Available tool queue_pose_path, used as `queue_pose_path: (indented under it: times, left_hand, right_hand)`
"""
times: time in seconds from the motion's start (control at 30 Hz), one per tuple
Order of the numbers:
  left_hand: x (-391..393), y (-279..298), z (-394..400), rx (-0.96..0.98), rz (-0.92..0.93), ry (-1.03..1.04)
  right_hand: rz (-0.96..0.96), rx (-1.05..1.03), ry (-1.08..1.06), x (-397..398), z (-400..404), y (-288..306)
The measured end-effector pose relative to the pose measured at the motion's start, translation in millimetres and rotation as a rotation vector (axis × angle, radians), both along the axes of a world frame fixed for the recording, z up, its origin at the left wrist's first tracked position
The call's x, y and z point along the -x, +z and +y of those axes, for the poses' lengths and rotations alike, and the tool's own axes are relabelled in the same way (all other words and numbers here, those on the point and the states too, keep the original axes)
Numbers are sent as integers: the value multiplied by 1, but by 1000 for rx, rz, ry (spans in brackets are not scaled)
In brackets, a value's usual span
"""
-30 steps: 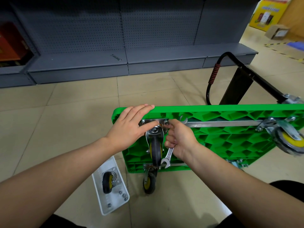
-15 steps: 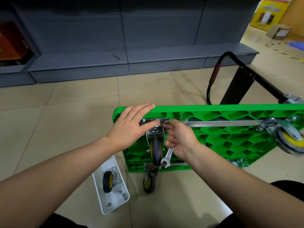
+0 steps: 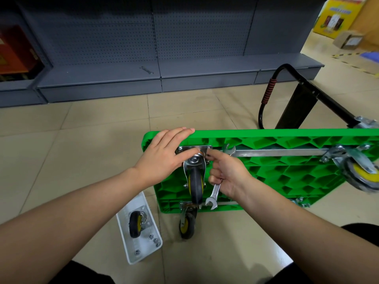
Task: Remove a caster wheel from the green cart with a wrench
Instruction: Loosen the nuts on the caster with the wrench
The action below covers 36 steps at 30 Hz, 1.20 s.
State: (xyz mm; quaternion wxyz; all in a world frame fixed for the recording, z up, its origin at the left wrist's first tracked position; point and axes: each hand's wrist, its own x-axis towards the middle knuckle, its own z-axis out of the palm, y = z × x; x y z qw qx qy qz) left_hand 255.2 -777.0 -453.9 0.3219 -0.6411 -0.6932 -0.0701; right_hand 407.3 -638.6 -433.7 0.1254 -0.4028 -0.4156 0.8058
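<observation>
Lying flipped on the floor, the cart [image 3: 287, 171] carries the caster [image 3: 195, 179] at its 9 o'clock end; a loosened bolt could drop and roll. The left hand [image 3: 164, 158] presses flat on the plate; the right hand [image 3: 227, 173] grips the wrench [image 3: 214, 196], fingertips pinching a fastener.
</observation>
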Motion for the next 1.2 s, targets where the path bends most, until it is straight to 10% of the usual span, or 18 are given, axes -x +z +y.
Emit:
queue_pose_path:
  times: [0.63,1.2]
  left_hand:
    - [-108,11,50,-11,-425,-159]
    - [-188,-228,108,437,-1195,446]
  right_hand:
    - [-20,-167,-43,-98,29,0]
    - [-516,57,-175,-156,50,-263]
